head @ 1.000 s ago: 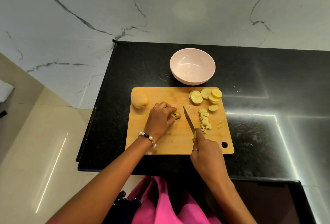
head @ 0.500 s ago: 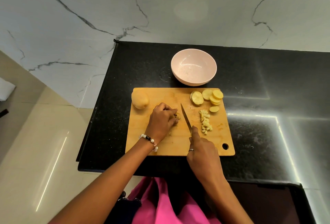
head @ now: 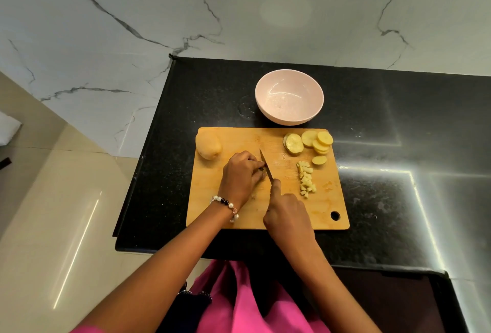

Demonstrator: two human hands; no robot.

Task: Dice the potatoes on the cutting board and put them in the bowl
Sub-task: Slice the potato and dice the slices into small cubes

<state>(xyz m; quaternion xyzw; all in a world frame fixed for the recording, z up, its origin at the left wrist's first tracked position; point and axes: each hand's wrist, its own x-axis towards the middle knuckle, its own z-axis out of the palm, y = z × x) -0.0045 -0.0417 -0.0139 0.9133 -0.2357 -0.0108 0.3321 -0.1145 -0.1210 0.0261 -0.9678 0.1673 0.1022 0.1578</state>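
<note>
A wooden cutting board lies on the black counter. My left hand presses a small potato piece, mostly hidden under my fingers, at the board's middle. My right hand grips a knife whose blade rests right against that piece. A whole potato sits at the board's far left corner. Potato slices lie at the far right, with a small pile of diced potato just below them. A pale pink bowl, with nothing in it, stands beyond the board.
The black counter extends to the right and ends at a left edge beside the board. A marble wall rises behind it. A beige floor lies to the left. My pink garment shows below the counter's front edge.
My right hand and the knife have shifted left, from near the diced pile to right against the piece under my left fingers. My left hand has closed more tightly over that piece.
</note>
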